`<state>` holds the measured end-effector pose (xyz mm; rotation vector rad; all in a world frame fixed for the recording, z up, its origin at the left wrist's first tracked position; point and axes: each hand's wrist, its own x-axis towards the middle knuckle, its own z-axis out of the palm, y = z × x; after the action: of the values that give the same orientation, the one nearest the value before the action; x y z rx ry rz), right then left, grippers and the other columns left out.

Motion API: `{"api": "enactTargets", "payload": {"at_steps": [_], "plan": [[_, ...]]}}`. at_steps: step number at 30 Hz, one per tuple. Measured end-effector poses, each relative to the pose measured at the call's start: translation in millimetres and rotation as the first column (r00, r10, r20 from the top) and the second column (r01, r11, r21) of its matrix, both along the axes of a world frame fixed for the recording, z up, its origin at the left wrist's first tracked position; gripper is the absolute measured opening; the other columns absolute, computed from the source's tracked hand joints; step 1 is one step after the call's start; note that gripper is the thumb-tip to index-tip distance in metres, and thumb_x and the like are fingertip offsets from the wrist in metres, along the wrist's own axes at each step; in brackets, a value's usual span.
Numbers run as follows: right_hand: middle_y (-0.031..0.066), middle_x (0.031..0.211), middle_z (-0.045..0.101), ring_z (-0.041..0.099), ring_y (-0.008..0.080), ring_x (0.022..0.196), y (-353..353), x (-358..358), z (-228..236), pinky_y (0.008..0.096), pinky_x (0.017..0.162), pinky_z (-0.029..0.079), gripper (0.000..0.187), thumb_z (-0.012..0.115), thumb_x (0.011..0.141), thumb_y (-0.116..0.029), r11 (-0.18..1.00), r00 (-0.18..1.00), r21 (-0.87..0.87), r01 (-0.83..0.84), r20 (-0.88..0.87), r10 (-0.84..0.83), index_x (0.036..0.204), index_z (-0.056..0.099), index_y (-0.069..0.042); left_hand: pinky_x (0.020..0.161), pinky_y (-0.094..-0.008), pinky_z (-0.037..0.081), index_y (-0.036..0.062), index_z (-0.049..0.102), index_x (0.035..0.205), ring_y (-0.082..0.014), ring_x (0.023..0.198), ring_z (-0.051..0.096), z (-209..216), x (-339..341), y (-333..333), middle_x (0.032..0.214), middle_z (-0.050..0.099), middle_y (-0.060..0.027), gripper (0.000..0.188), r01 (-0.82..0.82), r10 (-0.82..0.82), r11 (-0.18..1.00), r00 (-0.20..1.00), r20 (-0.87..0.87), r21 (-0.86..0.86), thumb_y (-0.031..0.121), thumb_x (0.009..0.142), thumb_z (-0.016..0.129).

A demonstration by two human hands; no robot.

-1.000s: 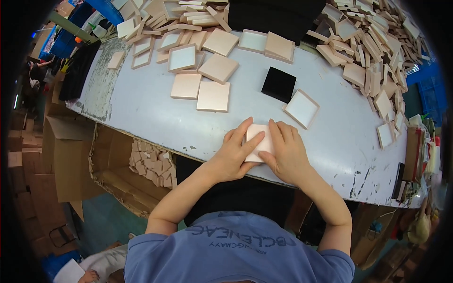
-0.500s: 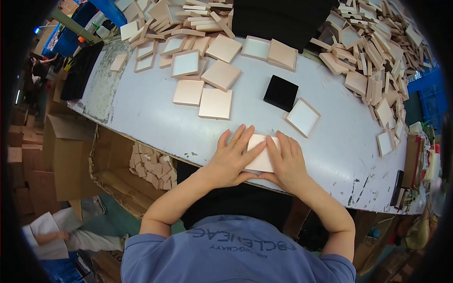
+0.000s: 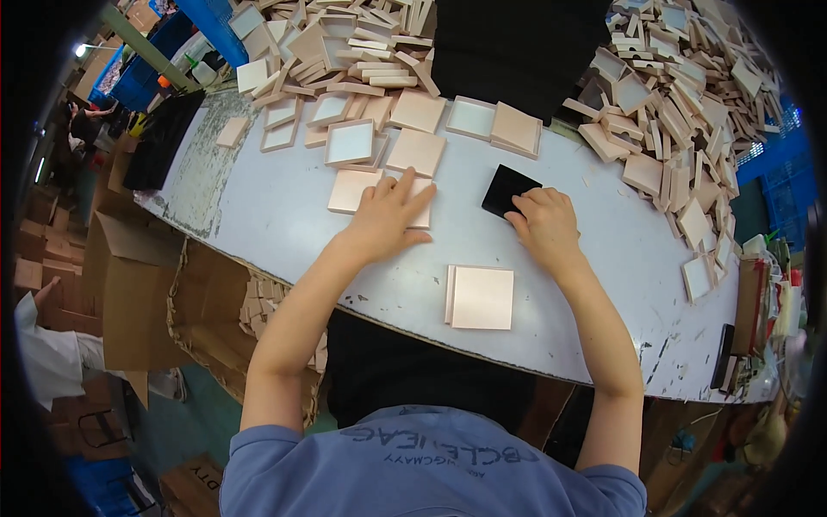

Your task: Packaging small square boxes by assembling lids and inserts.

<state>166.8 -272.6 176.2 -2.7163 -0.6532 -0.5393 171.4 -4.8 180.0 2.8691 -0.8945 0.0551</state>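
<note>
My left hand (image 3: 388, 215) lies over a pale pink square box (image 3: 419, 218), its fingers spread and its thumb by the box's near edge. My right hand (image 3: 549, 226) has its fingers curled at the right-hand edge of a black square block (image 3: 506, 189). Between my forearms, near the table's front edge, rests a closed-looking pale pink square box (image 3: 484, 297), with a second edge showing along its left side. Whether anything lies beneath my right palm is hidden.
Pale pink boxes and open trays (image 3: 349, 141) lie beyond my left hand. Large heaps of box parts rise at the far left (image 3: 345, 43) and far right (image 3: 672, 103). A cardboard carton (image 3: 207, 293) holding small pieces stands below the table's left front edge.
Both hands have let go of the pink box by the front edge and moved away, left to another box, right to the black block. The white-lined tray beside the block no longer shows.
</note>
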Motion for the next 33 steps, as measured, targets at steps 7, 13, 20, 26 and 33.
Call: {"api": "enactTargets", "payload": {"at_steps": [7,13,20,26,33], "plan": [[0.0052,0.063,0.056,0.056,0.0221,0.065,6,2,-2,0.0352,0.063,0.041,0.012,0.062,0.072,-0.014,0.992,0.984,-0.111,-0.065,0.160,0.082,0.062,0.058,-0.008,0.085,-0.0383,0.045,0.0117,0.045,0.128,-0.0334,0.099,0.054,14,15,0,0.115,0.048,-0.0185,0.071,-0.024,0.013,0.994,0.995,-0.097,-0.107,0.036,0.067,0.073],[0.0053,0.059,0.054,0.056,0.0232,0.059,5,5,-11,0.0342,0.057,0.042,0.008,0.060,0.069,-0.009,0.973,0.985,-0.227,-0.040,0.152,0.076,0.064,0.055,-0.007,0.084,-0.0391,0.046,0.0107,0.045,0.128,-0.0344,0.098,0.054,34,11,-5,0.112,0.049,-0.0190,0.074,0.014,-0.027,0.998,0.973,-0.229,-0.057,0.030,0.063,0.075],[0.0086,0.065,0.057,0.056,0.0267,0.059,-16,-6,18,0.0349,0.050,0.043,0.003,0.060,0.071,-0.006,0.930,0.957,0.363,0.051,0.249,-0.150,0.074,0.059,-0.005,0.090,-0.0359,0.038,0.0037,0.044,0.113,-0.0320,0.106,0.044,25,-69,-39,0.113,0.043,-0.0191,0.069,0.182,-0.293,0.499,0.956,0.033,-0.847,0.019,0.055,0.079],[0.0028,0.074,0.054,0.050,0.0183,0.061,-3,-85,34,0.0290,0.052,0.040,0.007,0.060,0.067,-0.009,0.932,0.871,-0.074,-0.355,0.337,0.358,0.073,0.057,-0.006,0.099,-0.0388,0.031,-0.0003,0.025,0.133,-0.0326,0.116,0.039,-25,-101,-48,0.125,0.041,-0.0206,0.098,0.072,-0.196,0.675,0.977,-0.084,-0.734,0.021,0.055,0.081],[0.0041,0.068,0.045,0.050,0.0183,0.061,14,-101,36,0.0295,0.053,0.044,0.007,0.058,0.066,-0.011,0.830,0.820,0.032,-0.557,-0.136,0.556,0.069,0.053,-0.007,0.096,-0.0408,0.028,-0.0006,0.008,0.140,-0.0328,0.110,0.045,-21,-90,-52,0.119,0.045,-0.0177,0.113,0.099,-0.252,0.656,0.963,-0.093,-0.748,0.022,0.057,0.081]]}}
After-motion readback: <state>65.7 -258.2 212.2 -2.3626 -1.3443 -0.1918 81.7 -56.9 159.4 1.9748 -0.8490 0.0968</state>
